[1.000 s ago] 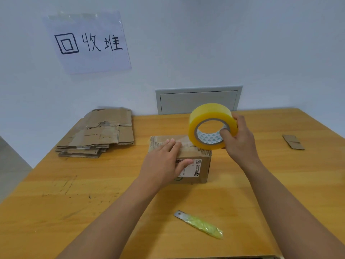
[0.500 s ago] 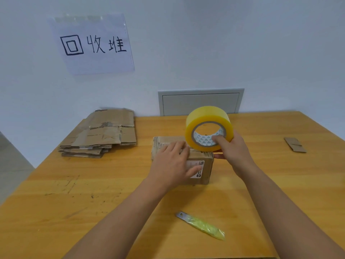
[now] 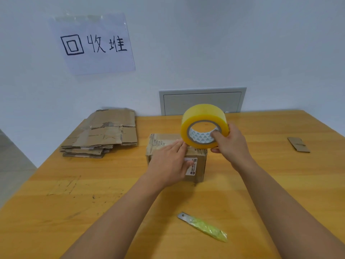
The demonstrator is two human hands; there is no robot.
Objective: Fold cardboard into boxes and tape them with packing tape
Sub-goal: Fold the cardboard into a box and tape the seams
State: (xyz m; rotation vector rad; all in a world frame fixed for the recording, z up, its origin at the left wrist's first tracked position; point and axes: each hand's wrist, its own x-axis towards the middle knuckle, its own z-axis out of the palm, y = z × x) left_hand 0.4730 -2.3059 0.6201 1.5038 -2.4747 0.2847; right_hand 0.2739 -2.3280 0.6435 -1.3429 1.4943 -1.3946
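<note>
The box point(image 3: 176, 156) is pinned at frame centre by the left hand point(image 3: 170, 165), fingers straight and close together across the top, thumb down the labelled front, apparently so the flaps are kept shut for taping. The tape point(image 3: 204, 126) is held upright just above the box's right end by the right hand point(image 3: 230, 144), thumb hooked in the core, fingers curled round the outer rim, presumably so a strip can be drawn off along the seam. Whether a strip is already stuck down cannot be told. Flat cardboard point(image 3: 104, 133) is stacked at left, and a cutter point(image 3: 202, 226) is kept near at lower centre.
</note>
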